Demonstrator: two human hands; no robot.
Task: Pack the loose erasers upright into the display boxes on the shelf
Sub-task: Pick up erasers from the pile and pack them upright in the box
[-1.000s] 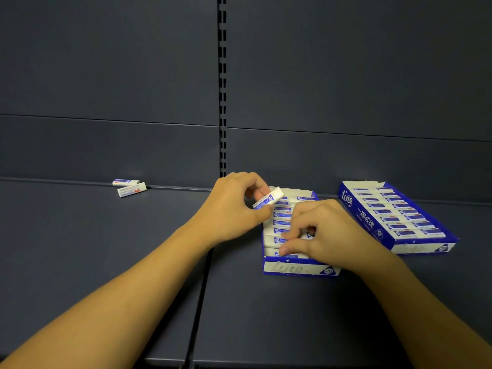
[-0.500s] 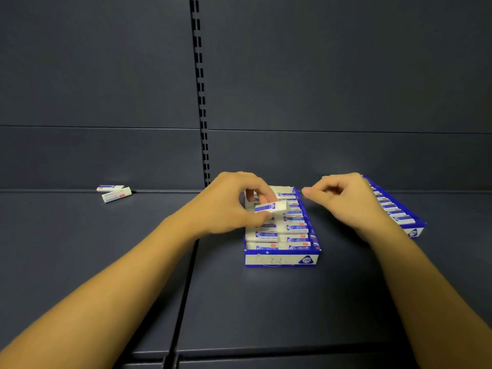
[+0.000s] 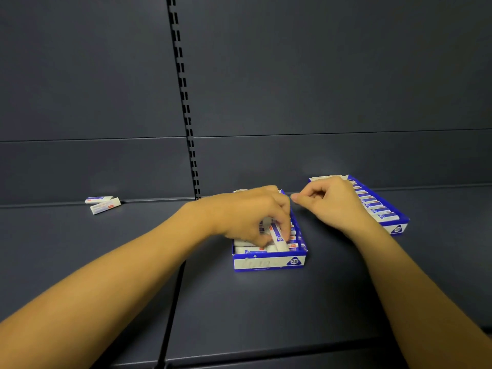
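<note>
**At frame centre: eraser half hidden by fingers**

At centre, the left hand (image 3: 247, 217) pinches a tilted eraser (image 3: 277, 237) inside the near display box (image 3: 269, 262), covering most rows. The right hand (image 3: 332, 203), loosely curled and empty, hides part of the far display box (image 3: 394, 225). Two loose erasers (image 3: 102, 204) lie at left.

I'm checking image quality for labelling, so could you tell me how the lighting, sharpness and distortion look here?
Head view: dim, even light on the dark shelf, no glare; wide-angle stretch swells the forearms at the bottom corners; the left hand and its eraser look softly blurred; box print is faint.
</note>
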